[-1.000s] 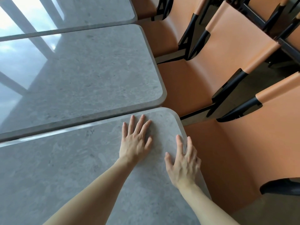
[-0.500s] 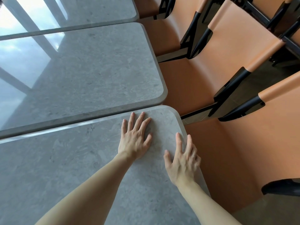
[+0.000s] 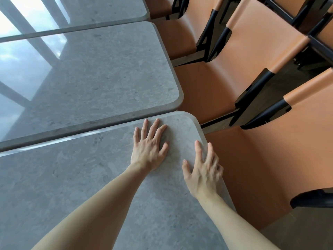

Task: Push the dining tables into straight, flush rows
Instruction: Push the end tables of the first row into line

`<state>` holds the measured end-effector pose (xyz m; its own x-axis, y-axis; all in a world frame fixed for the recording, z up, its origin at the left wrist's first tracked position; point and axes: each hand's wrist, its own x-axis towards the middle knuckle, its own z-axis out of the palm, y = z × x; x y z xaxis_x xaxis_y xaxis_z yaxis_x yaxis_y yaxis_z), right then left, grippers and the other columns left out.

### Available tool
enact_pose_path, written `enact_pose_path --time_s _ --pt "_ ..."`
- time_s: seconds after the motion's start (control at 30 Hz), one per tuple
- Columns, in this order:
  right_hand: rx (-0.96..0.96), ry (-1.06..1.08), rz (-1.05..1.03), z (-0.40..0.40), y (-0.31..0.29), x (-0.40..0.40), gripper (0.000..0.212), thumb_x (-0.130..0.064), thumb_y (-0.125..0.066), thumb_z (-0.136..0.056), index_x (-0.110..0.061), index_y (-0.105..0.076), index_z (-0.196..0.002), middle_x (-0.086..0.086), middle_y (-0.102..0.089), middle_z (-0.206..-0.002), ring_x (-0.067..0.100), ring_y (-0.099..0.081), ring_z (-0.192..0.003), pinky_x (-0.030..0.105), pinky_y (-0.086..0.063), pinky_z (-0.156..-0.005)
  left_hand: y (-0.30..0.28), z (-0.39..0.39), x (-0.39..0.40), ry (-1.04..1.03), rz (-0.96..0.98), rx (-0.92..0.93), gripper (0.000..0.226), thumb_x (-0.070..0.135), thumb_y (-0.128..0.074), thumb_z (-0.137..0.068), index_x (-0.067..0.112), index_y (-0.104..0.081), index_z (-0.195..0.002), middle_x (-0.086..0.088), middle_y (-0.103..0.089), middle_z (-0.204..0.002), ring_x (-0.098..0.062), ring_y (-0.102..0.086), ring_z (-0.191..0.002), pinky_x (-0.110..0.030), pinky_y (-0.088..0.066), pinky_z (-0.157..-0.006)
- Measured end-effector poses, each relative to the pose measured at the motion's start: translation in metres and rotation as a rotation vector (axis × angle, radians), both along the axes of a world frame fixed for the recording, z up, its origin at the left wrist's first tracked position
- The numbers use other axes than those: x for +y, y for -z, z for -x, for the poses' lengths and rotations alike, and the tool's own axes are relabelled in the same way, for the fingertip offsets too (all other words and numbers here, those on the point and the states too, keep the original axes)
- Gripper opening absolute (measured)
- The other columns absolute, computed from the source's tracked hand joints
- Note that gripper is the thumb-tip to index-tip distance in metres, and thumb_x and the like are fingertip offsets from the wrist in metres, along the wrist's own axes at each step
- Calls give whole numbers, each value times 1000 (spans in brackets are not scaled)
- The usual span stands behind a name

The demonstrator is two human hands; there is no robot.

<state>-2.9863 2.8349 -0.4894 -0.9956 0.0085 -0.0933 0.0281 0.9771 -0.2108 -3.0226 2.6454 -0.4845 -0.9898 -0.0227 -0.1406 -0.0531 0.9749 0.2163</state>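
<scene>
Left hand (image 3: 148,150) flat, right hand (image 3: 203,173) splayed

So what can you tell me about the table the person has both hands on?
The near table has a grey top that looks like polished stone, speckled, with a rounded corner and a thick rounded edge. It sits level, close alongside the next table, its corner sticking out further toward the orange chairs. The left hand rests flat on top near the corner, fingers spread. The right hand sits at the side edge, its outer fingers over the rim.
</scene>
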Motion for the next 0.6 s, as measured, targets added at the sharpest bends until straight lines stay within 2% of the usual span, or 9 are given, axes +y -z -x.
enact_pose_path --time_s 0.23,0.4,0.53,0.6 --pt "33 3 11 0 3 2 75 -60 -33 -88 -25 -35 -155 22 -38 -155 42 -52 -125 54 -50 -87 -1 0 1 6 1 -8 72 59 -9 -91 35 -14 -159 9 1 -170 -24 14 -156 -51 10 -125" --pt "24 -15 -3 -2 2 3 77 -63 -28 -88 -28 -26 -157 19 -30 -159 40 -46 -132 55 -47 -92 -3 -2 0 10 0 -18 74 58 -6 -90 34 -12 -160 8 3 -171 -25 15 -156 -51 11 -125" --pt "-21 9 17 -1 0 3 75 -59 -37 -92 -30 -20 -159 18 -23 -162 40 -38 -136 56 -41 -98 0 -8 1 30 -8 -37 64 50 -15 -102 31 -9 -162 6 4 -171 -27 14 -156 -50 10 -124" --pt "-50 13 17 -1 -2 2 76 -58 -40 -93 -30 -17 -159 17 -19 -163 40 -34 -138 57 -38 -101 2 -24 -1 46 11 -45 67 50 -10 -99 29 -6 -162 4 5 -171 -26 12 -157 -46 9 -124"
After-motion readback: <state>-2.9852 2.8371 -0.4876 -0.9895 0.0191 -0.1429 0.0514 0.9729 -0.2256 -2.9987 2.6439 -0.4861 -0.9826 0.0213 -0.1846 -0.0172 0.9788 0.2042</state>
